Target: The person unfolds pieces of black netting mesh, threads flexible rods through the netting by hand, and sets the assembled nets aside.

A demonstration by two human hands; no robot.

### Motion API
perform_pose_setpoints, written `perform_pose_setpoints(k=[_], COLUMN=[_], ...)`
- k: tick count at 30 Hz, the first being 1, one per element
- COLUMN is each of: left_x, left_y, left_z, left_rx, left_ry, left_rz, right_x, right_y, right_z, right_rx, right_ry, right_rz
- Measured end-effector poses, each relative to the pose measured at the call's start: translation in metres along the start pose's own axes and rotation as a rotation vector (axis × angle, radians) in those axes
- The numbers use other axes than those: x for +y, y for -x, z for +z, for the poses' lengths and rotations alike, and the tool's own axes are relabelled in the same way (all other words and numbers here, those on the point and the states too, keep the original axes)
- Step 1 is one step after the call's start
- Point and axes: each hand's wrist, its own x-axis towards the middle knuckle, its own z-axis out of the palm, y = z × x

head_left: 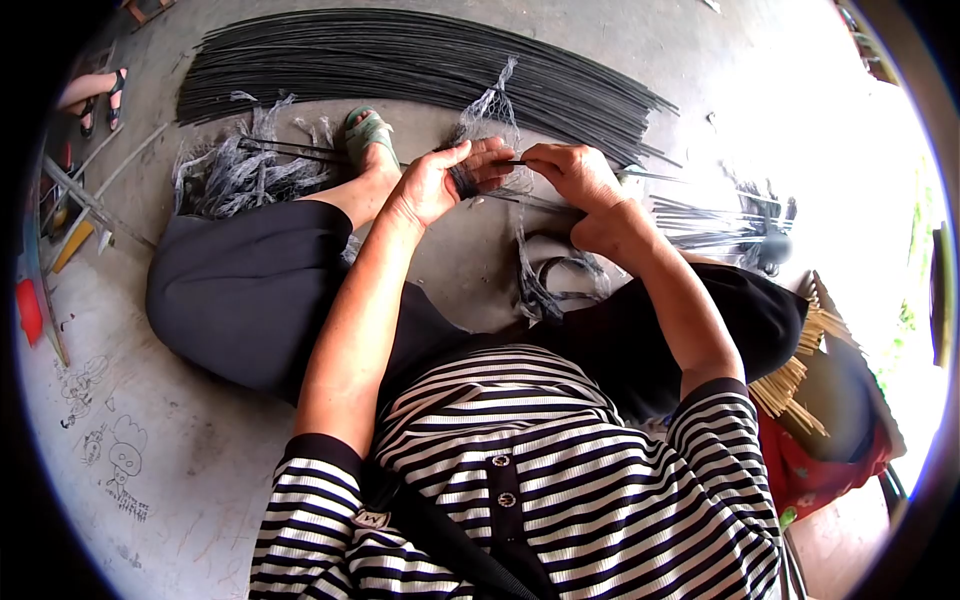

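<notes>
My left hand [447, 180] is held up above the floor, palm partly showing, with dark thin material [463, 182] wrapped about its fingers. Just to its right, my right hand [572, 174] pinches a thin black rod [512, 162], whose end reaches the left fingertips. Behind both hands hangs crumpled clear plastic netting [489, 112]. A long bundle of black rods [400, 62] lies on the floor beyond them. Below the right hand, a dark looped strip with plastic [545, 280] rests on the floor.
Crumpled plastic [255, 165] lies left of a green sandal [370, 135] on my foot. More thin rods [715, 222] are at the right. Light sticks [790, 390] stand by a red patterned cloth [825, 470]. Another person's feet [100, 100] show at upper left.
</notes>
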Motion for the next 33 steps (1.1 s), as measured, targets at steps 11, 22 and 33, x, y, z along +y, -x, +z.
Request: perform_pose_setpoints(k=[11, 22, 33], left_x=[0.0, -0.012, 0.003], left_y=[-0.002, -0.013, 0.001], left_z=[0.002, -0.024, -0.01], left_rx=[-0.002, 0.061, 0.023], left_ry=[0.054, 0.044, 0.078], left_rz=[-0.019, -0.086, -0.037], right_x=[0.007, -0.021, -0.003], right_y=[-0.005, -0.005, -0.005], right_z=[-0.001, 0.013, -0.013], right_rx=[-0.094, -0.024, -0.079], right_ry=[-0.117, -0.456, 0.062], right_rz=[0.063, -0.03, -0.072])
